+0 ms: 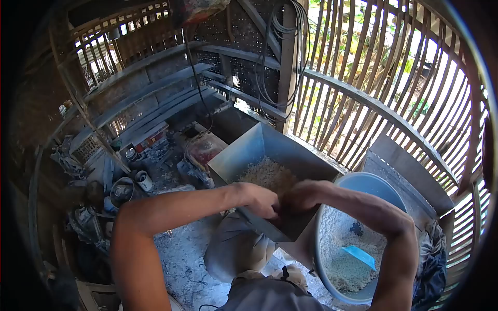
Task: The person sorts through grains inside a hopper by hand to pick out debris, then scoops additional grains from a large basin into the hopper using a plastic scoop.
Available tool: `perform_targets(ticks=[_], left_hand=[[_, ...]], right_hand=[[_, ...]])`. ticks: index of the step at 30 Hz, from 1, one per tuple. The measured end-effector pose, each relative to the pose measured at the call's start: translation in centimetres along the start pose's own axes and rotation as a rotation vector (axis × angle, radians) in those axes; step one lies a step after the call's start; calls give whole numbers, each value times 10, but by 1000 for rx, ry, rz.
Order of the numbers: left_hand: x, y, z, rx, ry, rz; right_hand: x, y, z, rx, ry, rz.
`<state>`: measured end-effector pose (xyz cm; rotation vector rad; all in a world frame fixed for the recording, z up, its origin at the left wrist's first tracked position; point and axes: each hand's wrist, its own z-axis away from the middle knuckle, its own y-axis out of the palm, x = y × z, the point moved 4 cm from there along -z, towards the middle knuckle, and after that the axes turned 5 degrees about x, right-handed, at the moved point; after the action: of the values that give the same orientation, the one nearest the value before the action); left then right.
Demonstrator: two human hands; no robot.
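Note:
A square sheet-metal hopper (236, 155) with sloping sides stands in front of me. Pale, crumbly, grated-looking material (267, 173) lies inside it, browner near my hands. My left hand (263, 201) reaches over the near left rim with its fingers curled downward; whatever they hold is hidden. Close beside it, my right hand (300, 196) is down in the hopper, in dark shadow. Its fingers are too dim to make out. On the right, a large grey-blue basin (319, 246) holds more pale crumbly material and a light-blue plastic scoop (360, 256).
A full sack (228, 249) stands below the hopper's near side. Cans and buckets (143, 180) clutter the floor at left. A slatted wall (358, 98) runs along the right, with a flat board (410, 171) leaning there. Coiled cable (282, 31) hangs from a post.

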<state>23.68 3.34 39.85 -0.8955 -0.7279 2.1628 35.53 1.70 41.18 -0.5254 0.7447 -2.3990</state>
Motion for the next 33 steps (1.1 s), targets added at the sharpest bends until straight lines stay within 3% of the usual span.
perform_targets(ticks=[3,7,8,11,13,14,16,18,19,20,21,22,23,24,27,29,33], left_hand=[[-14,-24,21,-71,-88,-20],[-13,11,-10,162,12,30],[-7,15,-19,187,-31,-33],[-6,-31,17,58,-197,-13],[26,-44,31,-136,-353,-242],[39,-39,33,-121,-417,-253],[61,-26,32,-95,-548,-281],[66,-16,19,-141,-334,-149],[68,-17,12,-167,-223,-85],[41,-29,34,-170,-229,152],[41,-34,34,-207,-318,-29],[42,-36,35,-240,-407,-210],[43,-37,38,-269,-495,-390],[53,-34,32,-249,-456,-378],[68,-27,15,-250,-324,-142],[75,-44,18,-350,-377,-139],[115,-38,-21,-307,-378,-154]], right_hand=[[-15,-12,12,-125,90,193],[3,21,-4,-42,-78,26],[-46,47,-61,-39,-40,69],[-27,-15,9,-107,256,128],[-39,-27,13,-326,379,61],[-49,-29,13,-438,439,21],[-90,7,-66,-501,124,199],[-77,5,-86,-488,-51,227],[-79,-8,-89,-547,36,199],[-86,-18,-91,-595,122,167],[-90,-28,-92,-639,207,133],[-41,-47,-21,-616,358,15],[-41,-41,-37,-539,263,210],[-52,-31,-67,-457,165,406],[-78,-29,-117,-666,-36,327],[-37,-56,-60,-810,183,14],[-58,-60,-81,-596,271,67]])
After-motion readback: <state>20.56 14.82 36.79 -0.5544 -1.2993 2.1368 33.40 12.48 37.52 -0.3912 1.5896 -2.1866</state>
